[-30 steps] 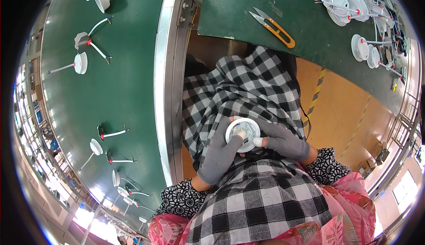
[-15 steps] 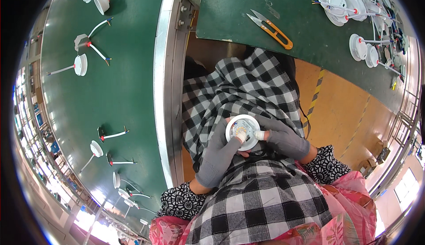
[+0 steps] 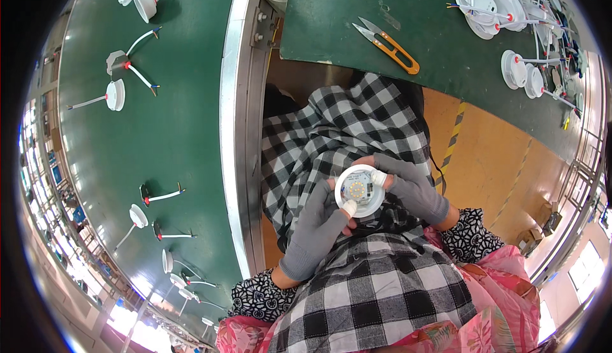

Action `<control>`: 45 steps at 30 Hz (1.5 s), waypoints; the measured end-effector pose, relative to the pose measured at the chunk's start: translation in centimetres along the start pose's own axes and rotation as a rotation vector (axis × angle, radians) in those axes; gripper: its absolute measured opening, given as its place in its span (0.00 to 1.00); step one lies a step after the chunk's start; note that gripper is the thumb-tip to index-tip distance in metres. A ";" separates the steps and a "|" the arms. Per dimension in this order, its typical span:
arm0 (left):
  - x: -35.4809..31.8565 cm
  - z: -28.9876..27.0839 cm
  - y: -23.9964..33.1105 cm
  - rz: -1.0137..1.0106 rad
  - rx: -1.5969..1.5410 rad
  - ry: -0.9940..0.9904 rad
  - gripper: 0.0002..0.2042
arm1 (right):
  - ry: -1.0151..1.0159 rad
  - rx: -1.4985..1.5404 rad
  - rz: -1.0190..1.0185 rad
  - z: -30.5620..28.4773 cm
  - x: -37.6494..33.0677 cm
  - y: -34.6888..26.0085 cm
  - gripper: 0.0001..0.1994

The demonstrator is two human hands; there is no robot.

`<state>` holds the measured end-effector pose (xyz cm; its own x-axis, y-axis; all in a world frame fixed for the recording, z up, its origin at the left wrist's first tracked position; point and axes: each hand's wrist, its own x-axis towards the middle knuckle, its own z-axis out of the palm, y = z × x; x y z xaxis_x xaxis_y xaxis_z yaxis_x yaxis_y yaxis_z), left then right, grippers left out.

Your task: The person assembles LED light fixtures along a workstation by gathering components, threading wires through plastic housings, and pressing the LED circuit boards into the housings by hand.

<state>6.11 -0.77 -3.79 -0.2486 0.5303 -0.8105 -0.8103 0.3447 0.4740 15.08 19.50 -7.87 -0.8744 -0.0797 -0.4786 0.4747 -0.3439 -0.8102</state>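
Observation:
A round white LED downlight [image 3: 359, 189] is held above my lap, its open face turned up so that a circuit board with small yellowish LEDs shows inside the rim. My left hand [image 3: 317, 228], in a grey glove with bare or white-wrapped fingertips, grips it from the lower left, the thumb on the near rim. From the right, my right hand [image 3: 411, 189], gloved the same way, closes on it with the thumb at the upper right of the rim. The fingers under the lamp are mostly hidden.
On the green bench [image 3: 344, 2] lie orange-handled thread snips [image 3: 390, 47] and a pile of white lamps with cables [image 3: 494, 8]. To the left, a green conveyor belt [image 3: 178, 130] with a metal edge carries several lamps and wired parts. A checkered apron [image 3: 376, 289] covers my lap.
The lamp has shifted slightly right and turned. My left thumb has moved from the board to the near rim; my right thumb has moved up along the rim.

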 end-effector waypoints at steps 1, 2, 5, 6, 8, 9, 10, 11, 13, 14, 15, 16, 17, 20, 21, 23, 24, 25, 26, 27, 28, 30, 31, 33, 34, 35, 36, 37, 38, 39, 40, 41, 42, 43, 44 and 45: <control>0.0 -0.1 -0.1 0.001 0.001 0.000 0.23 | 0.000 0.000 -0.002 -0.1 0.1 0.0 0.31; 0.0 -0.3 -0.2 0.029 0.088 0.015 0.20 | 0.006 -0.061 -0.007 -0.2 0.2 0.1 0.29; 0.3 -0.5 0.0 0.133 0.215 0.058 0.17 | 0.014 -0.170 -0.019 -0.6 0.2 0.2 0.26; 0.5 -0.5 0.2 0.209 0.255 0.087 0.15 | 0.017 -0.216 -0.025 -0.7 0.3 0.2 0.24; 0.7 -0.5 1.2 0.172 0.237 0.069 0.15 | -0.007 -0.241 -0.008 -0.8 0.4 -0.3 0.24; 0.9 -0.5 1.6 0.134 0.219 0.052 0.15 | -0.030 -0.265 0.010 -0.9 0.5 -0.5 0.23; 1.0 -0.5 1.6 0.135 0.220 0.053 0.15 | -0.032 -0.265 0.008 -0.8 0.6 -0.5 0.23; 1.1 -0.6 1.6 0.099 0.202 0.052 0.15 | -0.031 -0.272 -0.011 -0.8 0.8 -0.6 0.24; 1.4 -0.6 1.7 0.064 0.184 0.048 0.15 | -0.029 -0.279 -0.030 -0.7 1.0 -0.6 0.24; 1.5 -0.5 1.7 0.075 0.154 0.037 0.15 | -0.040 -0.241 -0.028 -0.6 1.1 -0.6 0.28; 1.6 -0.4 1.8 0.086 0.123 0.025 0.15 | -0.050 -0.204 -0.026 -0.6 1.2 -0.6 0.32; 1.6 -0.4 1.8 0.087 0.124 0.026 0.15 | -0.050 -0.204 -0.027 -0.4 1.3 -0.5 0.32; 1.6 -0.3 1.9 0.099 0.080 0.028 0.15 | 0.008 -0.184 -0.050 -0.1 1.3 -0.4 0.29; 1.6 -0.2 1.8 0.119 -0.001 0.036 0.16 | 0.091 -0.150 -0.074 0.4 1.2 -0.3 0.27; 1.6 -0.2 1.8 0.124 -0.039 0.042 0.16 | 0.117 -0.134 -0.075 0.5 1.1 -0.2 0.27; 1.5 -0.1 1.7 0.133 -0.059 0.069 0.16 | 0.122 -0.147 -0.094 0.5 1.0 0.2 0.27; 1.5 0.0 1.7 0.140 -0.080 0.094 0.17 | 0.128 -0.160 -0.112 0.4 0.8 0.4 0.27; 1.5 0.1 1.5 0.143 -0.079 0.094 0.17 | 0.127 -0.161 -0.115 0.3 0.6 0.4 0.27; 1.5 0.1 1.4 0.166 -0.095 0.123 0.17 | 0.092 -0.262 -0.035 0.1 0.3 0.4 0.27; 1.5 0.2 1.3 0.190 -0.111 0.152 0.18 | 0.057 -0.363 0.044 0.0 0.1 0.4 0.26; 1.5 0.1 1.4 0.191 -0.110 0.151 0.18 | 0.059 -0.363 0.042 0.3 0.1 0.0 0.26; 1.3 -0.1 1.7 0.157 -0.087 0.086 0.19 | 0.080 -0.251 0.092 1.2 0.0 -1.5 0.25; 1.3 -0.2 1.6 0.158 -0.086 0.085 0.19 | 0.080 -0.250 0.091 1.2 0.0 -1.9 0.25; 1.3 -0.4 1.3 0.203 0.161 0.102 0.22 | 0.086 -0.431 0.116 1.2 0.1 -2.4 0.27; 1.4 -0.4 1.3 0.204 0.165 0.103 0.22 | 0.087 -0.429 0.113 1.2 0.2 -2.6 0.27; 1.6 -0.4 1.4 0.300 0.300 0.099 0.23 | 0.075 -0.453 0.063 1.2 0.2 -2.7 0.25; 1.8 -0.4 1.5 0.396 0.436 0.095 0.24 | 0.062 -0.478 0.014 1.2 0.3 -2.9 0.24; 1.7 -0.3 1.8 0.397 0.436 0.096 0.24 | 0.061 -0.478 0.013 1.2 0.3 -3.0 0.24; 1.5 -0.2 2.3 0.336 0.441 0.086 0.24 | 0.063 -0.511 0.006 1.2 0.4 -3.1 0.22; 1.4 -0.1 2.5 0.275 0.446 0.076 0.24 | 0.065 -0.543 -0.002 1.3 0.4 -3.3 0.21; 1.4 -0.1 2.5 0.276 0.447 0.075 0.24 | 0.066 -0.543 -0.004 1.3 0.4 -3.5 0.21; 1.4 0.0 2.3 0.260 0.428 0.081 0.24 | 0.062 -0.539 0.004 1.4 0.5 -3.7 0.21; 1.5 0.0 2.1 0.244 0.409 0.086 0.24 | 0.059 -0.534 0.011 1.4 0.6 -3.8 0.21; 1.5 0.0 1.8 0.245 0.410 0.088 0.24 | 0.058 -0.533 0.009 1.5 0.6 -3.9 0.21; 1.8 -0.1 1.3 0.293 0.379 0.104 0.24 | 0.074 -0.500 -0.006 1.7 0.5 -3.9 0.20; 1.9 -0.2 0.8 0.341 0.348 0.120 0.24 | 0.090 -0.468 -0.021 1.9 0.5 -3.9 0.19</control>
<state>4.85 0.41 -5.03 -0.5444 0.5719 -0.6137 -0.4523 0.4161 0.7889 12.57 19.00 -4.26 -0.8820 0.0114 -0.4711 0.4691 0.1151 -0.8756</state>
